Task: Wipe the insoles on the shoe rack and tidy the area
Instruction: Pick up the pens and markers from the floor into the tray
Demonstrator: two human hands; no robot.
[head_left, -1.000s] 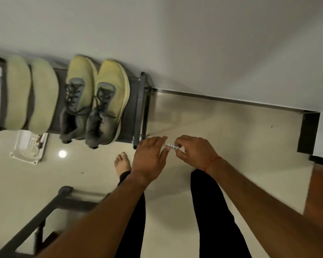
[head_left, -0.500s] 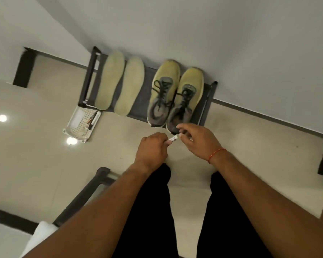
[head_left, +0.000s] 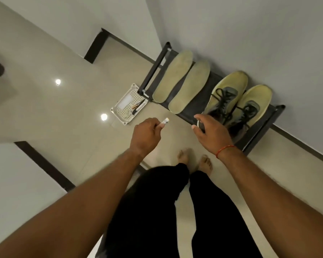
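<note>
Two pale yellow insoles (head_left: 181, 81) lie side by side on the left part of the dark shoe rack (head_left: 199, 105), which stands against the wall. A pair of yellow and grey sneakers (head_left: 237, 101) sits on its right part. My left hand (head_left: 145, 135) pinches a small white tube-like item (head_left: 165, 121) over the floor in front of the rack. My right hand (head_left: 212, 134) hovers with spread fingers above the heel of the nearer sneaker and holds nothing.
A white perforated tray (head_left: 127, 107) with a few small things in it lies on the floor at the rack's left end. My bare feet (head_left: 194, 161) stand on the beige tile floor. Grey walls and dark skirting border the corner.
My hands have parted: the left keeps the small white item and moved left, the right let go and moved over the sneaker. The view swung, so the rack now lies up and right.
</note>
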